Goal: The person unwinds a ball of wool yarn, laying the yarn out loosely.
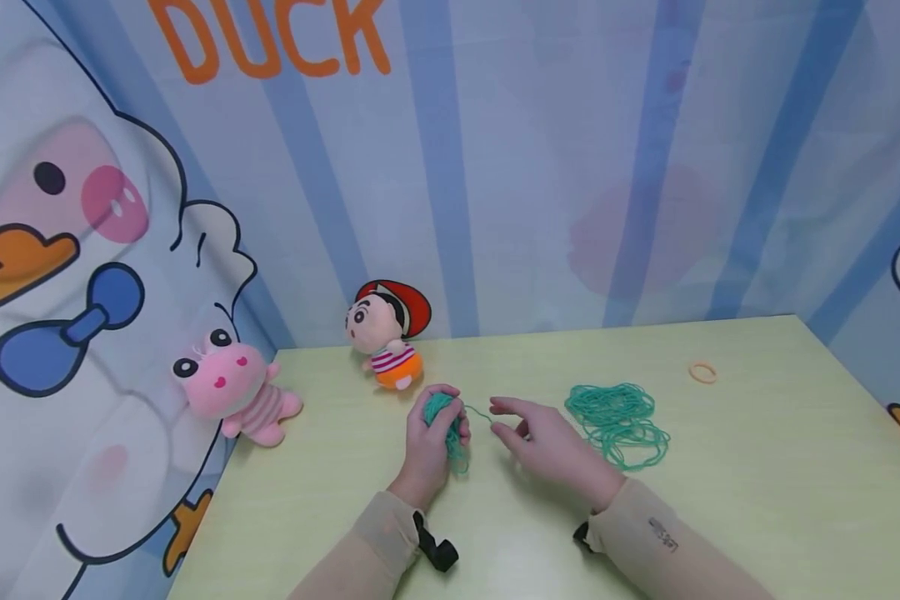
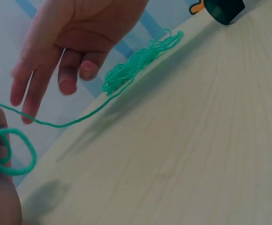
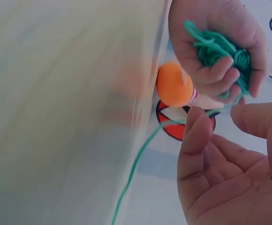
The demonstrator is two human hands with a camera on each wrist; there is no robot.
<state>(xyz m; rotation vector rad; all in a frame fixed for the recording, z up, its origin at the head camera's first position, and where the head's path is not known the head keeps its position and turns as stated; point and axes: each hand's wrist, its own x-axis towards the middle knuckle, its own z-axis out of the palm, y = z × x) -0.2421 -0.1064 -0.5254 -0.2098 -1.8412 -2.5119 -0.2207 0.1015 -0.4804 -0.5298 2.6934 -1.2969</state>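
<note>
My left hand (image 1: 422, 458) grips a wad of green yarn (image 1: 439, 405), its fingers curled around it. Small loops (image 2: 21, 161) stick out of the wad in the left wrist view. To the right, my right hand (image 1: 551, 446) has its thumb and index finger apart. A single yarn strand (image 1: 478, 412) runs from the wad to the right hand's fingertips. In the right wrist view the strand (image 3: 135, 164) passes by the loosely bent fingers and hangs down. A loose pile of the same yarn (image 1: 615, 417) lies on the table beyond the right hand.
A pink plush toy (image 1: 243, 392) sits at the table's left edge. Behind the left hand is a doll with a red cap (image 1: 393, 342). A small orange ring (image 1: 702, 372) lies at the back right of the pale table (image 1: 780, 467). A printed curtain (image 1: 525, 167) hangs behind.
</note>
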